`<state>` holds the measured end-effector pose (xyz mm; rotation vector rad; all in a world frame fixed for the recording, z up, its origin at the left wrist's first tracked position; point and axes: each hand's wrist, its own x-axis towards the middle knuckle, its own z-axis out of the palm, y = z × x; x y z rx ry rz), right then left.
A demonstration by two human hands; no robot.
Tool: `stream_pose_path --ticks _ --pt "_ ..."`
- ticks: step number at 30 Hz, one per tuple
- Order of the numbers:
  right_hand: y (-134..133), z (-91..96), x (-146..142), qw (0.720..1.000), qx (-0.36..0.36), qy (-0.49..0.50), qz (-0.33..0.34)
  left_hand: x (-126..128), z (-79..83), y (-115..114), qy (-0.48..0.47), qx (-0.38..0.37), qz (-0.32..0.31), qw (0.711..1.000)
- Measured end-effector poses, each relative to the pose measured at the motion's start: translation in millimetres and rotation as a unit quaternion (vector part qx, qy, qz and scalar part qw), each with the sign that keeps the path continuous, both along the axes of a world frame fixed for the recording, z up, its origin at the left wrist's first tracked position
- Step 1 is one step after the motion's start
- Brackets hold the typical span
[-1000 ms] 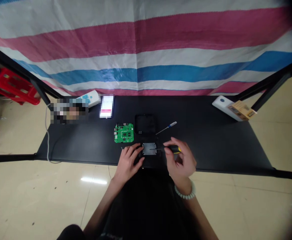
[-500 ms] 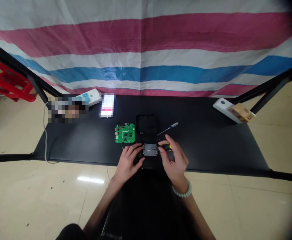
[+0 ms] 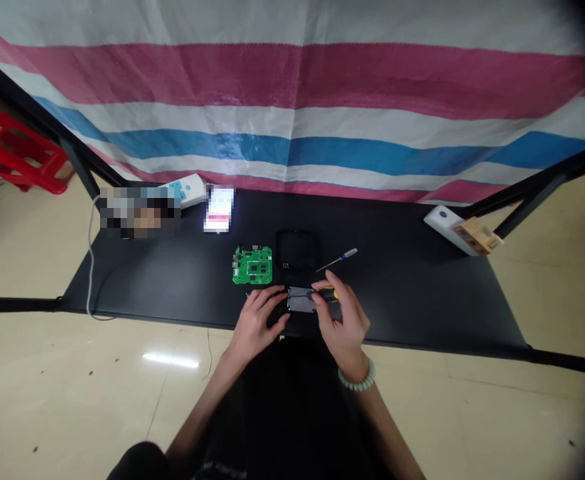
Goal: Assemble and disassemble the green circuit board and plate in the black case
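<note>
Probably best: pin the black case (image 3: 301, 322) lower-centre with the flat, unclenched left hand (image 3: 256, 321), right hand (image 3: 343, 322) pinching the yellow-handled screwdriver (image 3: 329, 292) square to the grey plate (image 3: 301, 301).

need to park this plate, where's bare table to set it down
Widest bare stretch of the table: right of the blue screwdriver, up to the white box. Another lies between the green board and the cable. Crowded in the middle: left hand against the plate, right hand gripping the yellow screwdriver.
</note>
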<state>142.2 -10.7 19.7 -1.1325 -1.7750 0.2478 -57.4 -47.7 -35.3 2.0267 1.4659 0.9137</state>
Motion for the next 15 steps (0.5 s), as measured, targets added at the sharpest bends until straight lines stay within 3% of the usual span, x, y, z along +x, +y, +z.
stream_pose_path --ticks 7,10,15 --pt "0.7 -1.0 -2.7 1.000 -0.002 -0.001 0.018 -0.4 0.0 0.0 -0.002 0.000 0.000 1.000" --pt "3.1 7.1 -1.7 0.998 -0.020 -0.003 0.061 -0.4 -0.2 0.0 0.002 0.001 -0.002 1.000" --pt "10.8 36.4 -5.1 0.969 -0.175 0.019 0.173 -0.5 -0.9 0.6 0.003 0.009 -0.009 1.000"
